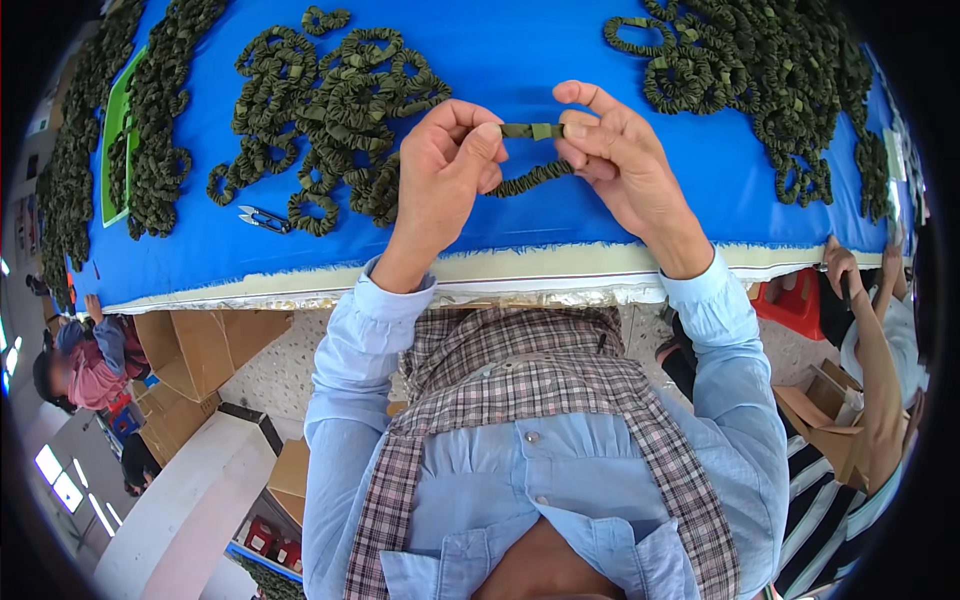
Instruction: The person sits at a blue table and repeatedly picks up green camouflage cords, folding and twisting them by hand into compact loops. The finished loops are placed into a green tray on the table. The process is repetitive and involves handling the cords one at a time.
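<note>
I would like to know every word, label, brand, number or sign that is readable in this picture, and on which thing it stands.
No text can be read anywhere in this picture.
Green cloth ring, held between the left hand and right hand: no readable writing on its lighter patch.
Small scissors: no readable mark.
Red boxes, lower left: too small and blurred to tell.

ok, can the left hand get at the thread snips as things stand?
Probably, once free: the left hand is pinching a dark green scrunchie. The thread snips lie uncovered on the blue cloth; the scrunchie pile partly between looks low enough to reach over.
</note>
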A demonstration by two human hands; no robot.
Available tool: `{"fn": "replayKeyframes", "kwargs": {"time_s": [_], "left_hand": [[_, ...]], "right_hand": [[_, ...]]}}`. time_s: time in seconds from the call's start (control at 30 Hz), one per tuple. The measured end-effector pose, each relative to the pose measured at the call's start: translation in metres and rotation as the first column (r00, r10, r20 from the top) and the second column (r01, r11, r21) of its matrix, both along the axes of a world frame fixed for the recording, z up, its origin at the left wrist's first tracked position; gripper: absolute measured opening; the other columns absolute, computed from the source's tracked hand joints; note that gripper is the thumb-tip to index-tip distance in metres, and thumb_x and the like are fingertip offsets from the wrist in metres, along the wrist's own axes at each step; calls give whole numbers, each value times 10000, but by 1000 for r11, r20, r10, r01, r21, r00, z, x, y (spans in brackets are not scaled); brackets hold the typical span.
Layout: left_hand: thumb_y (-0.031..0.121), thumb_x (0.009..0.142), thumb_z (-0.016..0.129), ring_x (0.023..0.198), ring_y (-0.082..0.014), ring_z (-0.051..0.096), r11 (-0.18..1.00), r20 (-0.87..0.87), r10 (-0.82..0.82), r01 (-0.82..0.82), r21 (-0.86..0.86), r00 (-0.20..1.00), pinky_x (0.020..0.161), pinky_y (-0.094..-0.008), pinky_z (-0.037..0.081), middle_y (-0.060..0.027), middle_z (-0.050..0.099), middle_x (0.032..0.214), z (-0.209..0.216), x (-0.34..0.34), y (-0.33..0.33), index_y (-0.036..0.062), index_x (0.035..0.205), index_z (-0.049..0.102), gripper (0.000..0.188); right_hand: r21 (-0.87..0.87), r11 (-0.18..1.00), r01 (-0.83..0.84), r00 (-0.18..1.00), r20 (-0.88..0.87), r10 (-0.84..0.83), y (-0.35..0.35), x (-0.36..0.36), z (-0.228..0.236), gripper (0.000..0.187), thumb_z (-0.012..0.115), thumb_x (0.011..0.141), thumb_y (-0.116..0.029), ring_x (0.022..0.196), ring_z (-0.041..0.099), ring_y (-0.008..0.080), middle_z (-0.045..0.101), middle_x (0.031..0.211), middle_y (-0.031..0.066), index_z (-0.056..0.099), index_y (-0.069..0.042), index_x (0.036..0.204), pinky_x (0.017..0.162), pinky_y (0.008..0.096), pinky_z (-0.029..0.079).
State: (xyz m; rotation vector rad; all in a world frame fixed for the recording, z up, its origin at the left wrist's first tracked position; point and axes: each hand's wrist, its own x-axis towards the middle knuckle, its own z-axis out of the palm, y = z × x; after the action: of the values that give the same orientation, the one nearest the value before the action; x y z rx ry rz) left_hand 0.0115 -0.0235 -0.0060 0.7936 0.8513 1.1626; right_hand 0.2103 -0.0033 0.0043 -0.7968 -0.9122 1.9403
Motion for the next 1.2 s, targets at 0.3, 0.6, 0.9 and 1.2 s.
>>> {"fn": "replayKeyframes", "kwargs": {"time_s": [0.3,0.6,0.9,1.2], "left_hand": [[95,955,533,499,-34,342,995,64,-4,11,-103,998,472,-219,301,-15,526,710,0,-4,3,9,928,549,92],[115,970,490,494,-26,326,985,47,-67,73,-154,997,474,-218,299,2,478,689,6,6,3,35,910,531,108],[115,977,467,501,-29,323,984,145,-43,67,-166,988,480,-224,308,-3,477,697,0,1,4,31,946,526,107],[94,950,508,502,-44,359,978,151,-53,82,-191,987,472,-235,319,-17,495,684,-1,2,5,31,896,525,85]], "right_hand": [[-102,993,62,997,56,-56,7,2,-1,290,626,871,-123,577,425,29,492,659,-38,551,5,1121,486,189,262],[273,960,-58,907,415,-63,0,-5,-5,200,699,861,-137,521,340,-20,482,576,-96,666,-15,1017,477,181,234],[165,986,-34,969,246,-8,7,1,-13,203,674,884,-171,584,410,35,547,672,-26,667,25,934,510,204,301],[122,991,-47,973,229,18,8,0,-14,214,667,892,-193,593,406,41,525,674,-32,654,19,923,526,203,309]]}}
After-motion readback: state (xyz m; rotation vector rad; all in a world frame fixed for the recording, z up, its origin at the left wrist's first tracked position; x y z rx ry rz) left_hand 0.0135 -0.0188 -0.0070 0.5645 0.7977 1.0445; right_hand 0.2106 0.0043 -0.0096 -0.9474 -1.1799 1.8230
